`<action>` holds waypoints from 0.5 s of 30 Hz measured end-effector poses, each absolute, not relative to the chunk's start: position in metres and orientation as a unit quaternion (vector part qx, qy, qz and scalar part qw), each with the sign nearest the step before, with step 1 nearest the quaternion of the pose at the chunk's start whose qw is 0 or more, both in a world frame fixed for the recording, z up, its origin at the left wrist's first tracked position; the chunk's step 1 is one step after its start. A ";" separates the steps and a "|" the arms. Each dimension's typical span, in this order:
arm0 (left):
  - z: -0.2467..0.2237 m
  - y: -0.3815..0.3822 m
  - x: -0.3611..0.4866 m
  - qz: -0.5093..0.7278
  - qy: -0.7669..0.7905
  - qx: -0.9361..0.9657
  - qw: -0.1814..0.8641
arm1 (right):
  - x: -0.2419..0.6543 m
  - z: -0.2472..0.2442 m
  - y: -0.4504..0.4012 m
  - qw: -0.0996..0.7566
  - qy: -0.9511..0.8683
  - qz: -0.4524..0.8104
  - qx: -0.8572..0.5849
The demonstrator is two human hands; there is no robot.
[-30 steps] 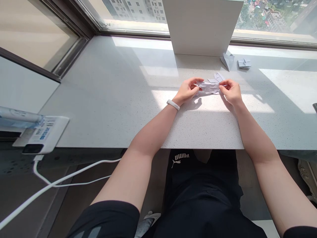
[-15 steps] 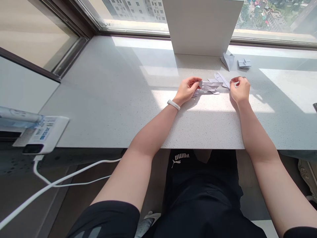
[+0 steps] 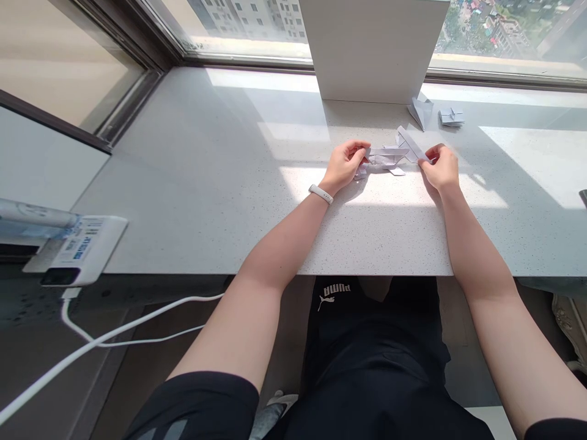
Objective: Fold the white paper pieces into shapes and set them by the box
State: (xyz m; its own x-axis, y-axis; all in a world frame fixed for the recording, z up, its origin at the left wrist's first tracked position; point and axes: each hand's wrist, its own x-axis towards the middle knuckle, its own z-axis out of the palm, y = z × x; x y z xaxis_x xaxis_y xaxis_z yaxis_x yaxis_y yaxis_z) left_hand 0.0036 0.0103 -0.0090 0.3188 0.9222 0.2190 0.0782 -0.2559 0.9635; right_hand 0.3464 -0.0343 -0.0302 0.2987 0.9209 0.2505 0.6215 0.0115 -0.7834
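Sunlit speckled stone counter (image 3: 192, 208) under a window (image 3: 243, 27), folded white paper (image 3: 384, 157) between your hands

The window runs along the counter's far edge, with tower blocks and streets far below it, and patches of sun fall across the stone. A white boxy pillar (image 3: 373, 49) rises from the counter straight ahead of you.

Your left hand (image 3: 343, 166), with a white wristband (image 3: 321, 194) on its wrist, is curled over the left end of the folded paper, its fingers closed narrow and holding it. Your right hand (image 3: 441, 169) pinches the tip of a long paper flap (image 3: 410, 145), which angles up and right from the main fold. The paper sits between your hands, near the counter's middle and in front of the pillar. I cannot tell whether its underside touches the stone.

Just right of the pillar's foot stands a pointed paper fold (image 3: 420, 111), and a small flat paper fold (image 3: 452, 117) lies just beyond it. Off to the left, a white labelled box (image 3: 77, 250) hangs at the counter's edge, with a white cable (image 3: 114, 324) running below. Your black Puma shorts (image 3: 334, 294) show under the counter
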 end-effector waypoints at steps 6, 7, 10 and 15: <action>-0.009 0.010 0.004 0.438 0.387 0.656 0.477 | 0.332 -0.011 -0.040 0.489 -0.547 0.158 -0.661; -0.010 0.011 0.004 0.438 0.386 0.656 0.478 | 0.329 -0.005 -0.041 0.502 -0.542 0.156 -0.655; -0.011 0.012 0.004 0.437 0.384 0.659 0.477 | 0.319 0.010 -0.044 0.527 -0.551 0.165 -0.626; -0.010 0.011 0.004 0.440 0.383 0.659 0.476 | 0.309 0.016 -0.047 0.482 -0.599 0.239 -0.593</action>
